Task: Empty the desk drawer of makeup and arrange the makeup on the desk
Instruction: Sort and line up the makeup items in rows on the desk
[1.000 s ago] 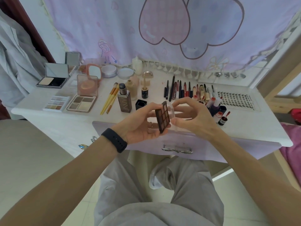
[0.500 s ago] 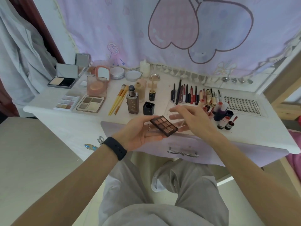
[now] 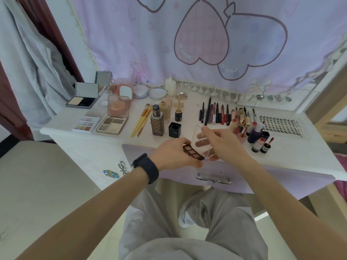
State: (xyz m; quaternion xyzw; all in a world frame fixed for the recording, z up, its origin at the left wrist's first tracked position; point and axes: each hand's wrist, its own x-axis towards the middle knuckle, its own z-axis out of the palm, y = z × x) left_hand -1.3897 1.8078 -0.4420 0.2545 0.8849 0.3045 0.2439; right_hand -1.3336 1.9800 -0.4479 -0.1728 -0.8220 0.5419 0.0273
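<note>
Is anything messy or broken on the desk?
Nothing looks spilled or broken. One odd bit: the brown foundation bottle stands uncapped, with a black cap sitting open-side up beside it. On the right, a small red bottle has its wand leaning out.

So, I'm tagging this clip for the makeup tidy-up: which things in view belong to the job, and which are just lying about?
In the job: eyeshadow palette in the left hand, its clear lid pinched by the right hand, brushes, foundation bottle, pencils, desk, drawer.
Lying about: heart curtain, grey garment, blue trinket.
</note>
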